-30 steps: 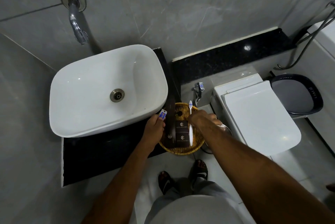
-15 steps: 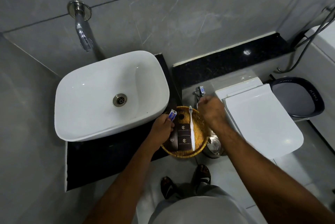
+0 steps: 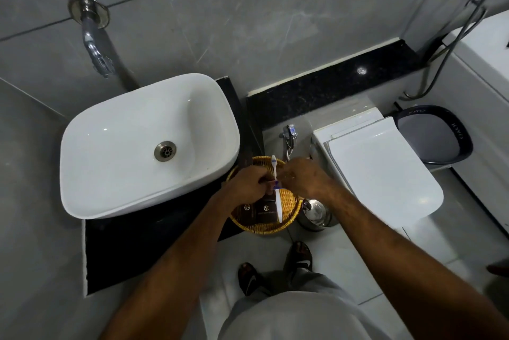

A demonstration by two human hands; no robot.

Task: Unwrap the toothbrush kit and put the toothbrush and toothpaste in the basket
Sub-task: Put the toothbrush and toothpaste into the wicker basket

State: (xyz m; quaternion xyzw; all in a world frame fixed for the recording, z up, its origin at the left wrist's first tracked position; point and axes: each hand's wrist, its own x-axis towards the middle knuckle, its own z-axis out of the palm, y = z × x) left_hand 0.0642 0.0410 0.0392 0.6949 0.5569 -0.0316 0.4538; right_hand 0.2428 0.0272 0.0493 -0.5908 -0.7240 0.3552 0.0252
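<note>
A round woven basket point(image 3: 292, 202) sits on the black counter to the right of the sink. A white toothbrush point(image 3: 277, 196) lies lengthwise in it, head toward the wall. Over the basket my left hand point(image 3: 248, 184) and my right hand point(image 3: 304, 178) meet, both pinching a small blue and white toothpaste tube point(image 3: 276, 183) just above the toothbrush. Most of the tube is hidden by my fingers.
Dark brown boxes point(image 3: 265, 210) lie in the basket. A white sink point(image 3: 143, 144) is at left under a wall tap point(image 3: 95, 47). A steel bin point(image 3: 315, 214) stands on the floor right of the basket, then a closed toilet point(image 3: 382, 171) and a dark tub point(image 3: 435, 135).
My right hand came back from beyond the basket and joined my left hand on the toothpaste. My left hand carried the tube from the basket's left rim to over its middle.
</note>
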